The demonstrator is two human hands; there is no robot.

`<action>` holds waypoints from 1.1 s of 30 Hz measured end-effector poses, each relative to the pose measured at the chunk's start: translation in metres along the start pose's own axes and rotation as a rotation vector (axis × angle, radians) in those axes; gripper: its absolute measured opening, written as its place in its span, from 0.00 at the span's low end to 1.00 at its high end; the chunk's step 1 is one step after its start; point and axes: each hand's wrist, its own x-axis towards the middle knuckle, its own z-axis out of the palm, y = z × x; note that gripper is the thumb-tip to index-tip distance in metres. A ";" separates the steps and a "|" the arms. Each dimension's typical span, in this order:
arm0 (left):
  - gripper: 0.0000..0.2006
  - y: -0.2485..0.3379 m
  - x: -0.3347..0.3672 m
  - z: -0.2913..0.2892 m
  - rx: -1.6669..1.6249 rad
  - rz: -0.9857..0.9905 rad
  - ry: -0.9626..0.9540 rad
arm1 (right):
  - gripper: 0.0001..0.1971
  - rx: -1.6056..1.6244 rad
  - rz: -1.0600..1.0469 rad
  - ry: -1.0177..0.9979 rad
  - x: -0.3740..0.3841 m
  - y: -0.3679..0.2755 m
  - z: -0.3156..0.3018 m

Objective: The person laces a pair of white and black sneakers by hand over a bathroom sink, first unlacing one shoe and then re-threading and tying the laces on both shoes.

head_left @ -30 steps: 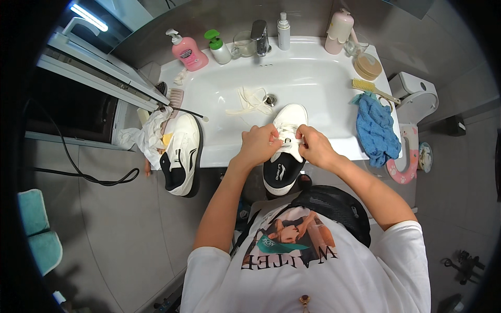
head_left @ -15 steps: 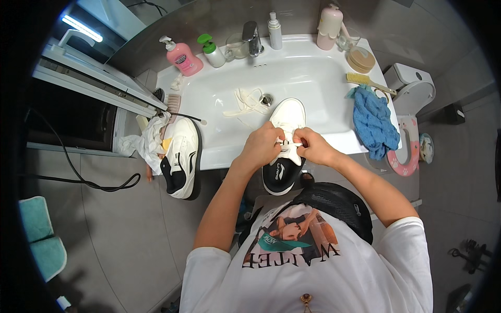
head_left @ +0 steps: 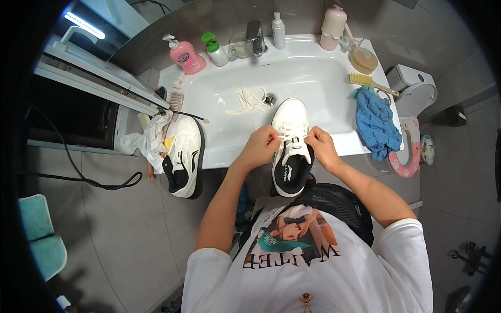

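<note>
A white sneaker [head_left: 290, 116] with a black insole rests over the front rim of the sink [head_left: 224, 163], its toe pointing into the basin. On its left side my left hand [head_left: 262, 146] is closed in a pinch on the shoelace. My right hand [head_left: 322, 148] pinches the lace at the right side. The white lace [head_left: 289, 132] crosses the tongue between them; its ends are hidden by my fingers. A second white sneaker [head_left: 186, 146] lies on the sink's left front corner. Loose cream laces [head_left: 250, 101] lie in the basin near the drain [head_left: 269, 99].
Along the back rim stand a pink pump bottle [head_left: 188, 57], a green-topped bottle [head_left: 214, 50], the faucet [head_left: 256, 37] and a white spray bottle [head_left: 278, 32]. A blue cloth [head_left: 377, 124] and a yellow brush [head_left: 369, 82] lie on the right rim. White cloth [head_left: 151, 142] bunches at left.
My hands have moved apart, drawing the lace out to both sides of the shoe. The tongue and black insole now show more openly.
</note>
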 end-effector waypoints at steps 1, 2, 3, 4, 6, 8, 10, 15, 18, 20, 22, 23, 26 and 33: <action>0.04 0.000 -0.002 0.003 -0.003 -0.001 -0.001 | 0.10 0.081 0.039 0.048 0.000 0.001 0.000; 0.04 0.002 -0.003 0.007 -0.108 -0.077 0.023 | 0.10 0.088 0.046 0.014 0.000 0.001 0.001; 0.03 0.002 -0.003 0.010 -0.212 -0.153 0.046 | 0.10 0.087 0.049 0.015 -0.001 0.000 0.000; 0.05 -0.010 -0.004 0.011 -0.264 -0.113 0.035 | 0.09 -0.025 -0.006 -0.055 -0.004 -0.011 0.001; 0.06 -0.007 -0.005 0.013 -0.333 -0.098 0.043 | 0.09 -0.170 -0.094 -0.164 -0.007 -0.025 -0.004; 0.09 0.000 -0.004 0.013 -0.399 -0.077 0.044 | 0.09 -0.212 -0.111 -0.173 -0.006 -0.026 -0.008; 0.11 0.007 -0.005 0.012 -0.192 -0.031 0.051 | 0.09 -0.253 -0.128 -0.186 -0.006 -0.028 -0.011; 0.14 0.017 -0.005 0.013 0.273 0.029 0.346 | 0.08 -0.359 -0.187 -0.229 -0.007 -0.031 -0.012; 0.16 0.007 0.003 0.014 -0.207 -0.146 0.658 | 0.07 -0.382 -0.191 -0.201 -0.009 -0.030 -0.011; 0.19 0.013 0.007 0.010 -0.332 -0.134 0.807 | 0.07 -0.392 -0.175 -0.181 -0.010 -0.025 -0.014; 0.17 0.032 0.001 -0.007 -0.022 -0.034 0.736 | 0.07 -0.399 -0.167 -0.162 -0.009 -0.023 -0.018; 0.16 0.037 -0.004 -0.016 0.288 0.058 0.659 | 0.07 -0.402 -0.162 -0.172 -0.011 -0.022 -0.019; 0.14 0.022 -0.002 -0.037 0.174 0.039 0.690 | 0.07 -0.397 -0.172 -0.181 -0.014 -0.023 -0.016; 0.13 0.041 -0.020 -0.077 0.640 -0.022 0.811 | 0.07 -0.364 -0.178 -0.153 -0.012 -0.008 -0.020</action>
